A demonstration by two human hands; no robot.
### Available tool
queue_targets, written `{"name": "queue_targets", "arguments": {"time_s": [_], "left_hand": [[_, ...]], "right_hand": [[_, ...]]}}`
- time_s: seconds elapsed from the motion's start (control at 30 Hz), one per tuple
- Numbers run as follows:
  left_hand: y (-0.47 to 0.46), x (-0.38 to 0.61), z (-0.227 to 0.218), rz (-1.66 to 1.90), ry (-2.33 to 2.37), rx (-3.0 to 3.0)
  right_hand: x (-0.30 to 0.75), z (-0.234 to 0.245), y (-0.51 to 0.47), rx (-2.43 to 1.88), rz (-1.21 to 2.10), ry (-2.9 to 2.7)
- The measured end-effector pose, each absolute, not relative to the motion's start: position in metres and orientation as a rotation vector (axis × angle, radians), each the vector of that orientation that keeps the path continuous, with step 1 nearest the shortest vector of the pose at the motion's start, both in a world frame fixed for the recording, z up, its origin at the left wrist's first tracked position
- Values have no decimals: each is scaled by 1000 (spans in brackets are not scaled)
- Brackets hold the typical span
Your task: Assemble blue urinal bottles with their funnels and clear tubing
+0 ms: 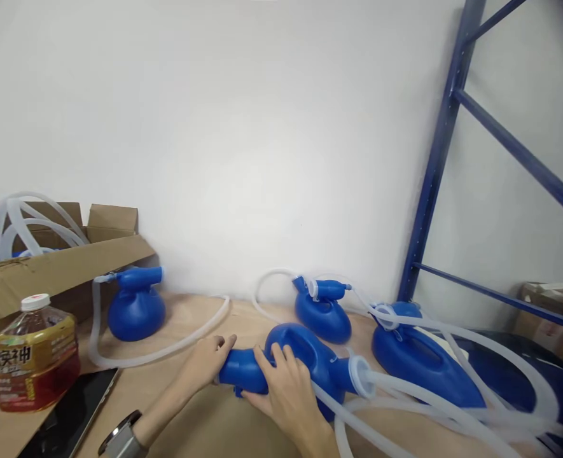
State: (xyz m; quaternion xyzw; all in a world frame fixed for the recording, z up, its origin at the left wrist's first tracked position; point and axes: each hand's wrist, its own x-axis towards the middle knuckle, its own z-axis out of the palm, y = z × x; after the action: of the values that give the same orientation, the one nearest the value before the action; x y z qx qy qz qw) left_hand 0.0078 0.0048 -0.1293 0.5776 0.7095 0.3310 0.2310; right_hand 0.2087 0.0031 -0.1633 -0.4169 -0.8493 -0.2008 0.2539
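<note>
At the desk [205, 426] front edge, middle, both hands are on one blue jug [305, 356] lying on its side, clear hose [405, 388] plugged into its spout. Three more blue jugs with hoses already fitted sit along the back edge and right side, so several look finished; this one is in hand. Cardboard box [47, 273] with spare hoses at back left corner. Tea bottle [35, 353] and tablet [71, 416] front left. Right hand [288, 394] wraps the jug's body, fingers curled over it; left hand [209, 359] fingers together, touching its blunt end.
</note>
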Motion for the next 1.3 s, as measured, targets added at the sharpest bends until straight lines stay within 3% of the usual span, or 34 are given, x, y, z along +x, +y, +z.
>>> {"name": "queue_targets", "arguments": {"time_s": [0.53,0.83,1.03,1.2,1.3], "left_hand": [[-59,16,-169,1119,1655,1421],[-58,8,-172,1059,1346,1171],[-45,-21,-193,1112,1580,1199],[-52,-26,-196,1175,1859,1678],[-67,-10,-184,1211,1655,2168]], "right_hand": [[239,-180,-31,-870,-757,-2335],[271,-176,-35,-961,-650,-2212],[296,-178,-21,-1148,-450,-2145],[298,-190,-23,-1149,-458,-2171],[288,-197,-31,-1088,-462,-2217]]}}
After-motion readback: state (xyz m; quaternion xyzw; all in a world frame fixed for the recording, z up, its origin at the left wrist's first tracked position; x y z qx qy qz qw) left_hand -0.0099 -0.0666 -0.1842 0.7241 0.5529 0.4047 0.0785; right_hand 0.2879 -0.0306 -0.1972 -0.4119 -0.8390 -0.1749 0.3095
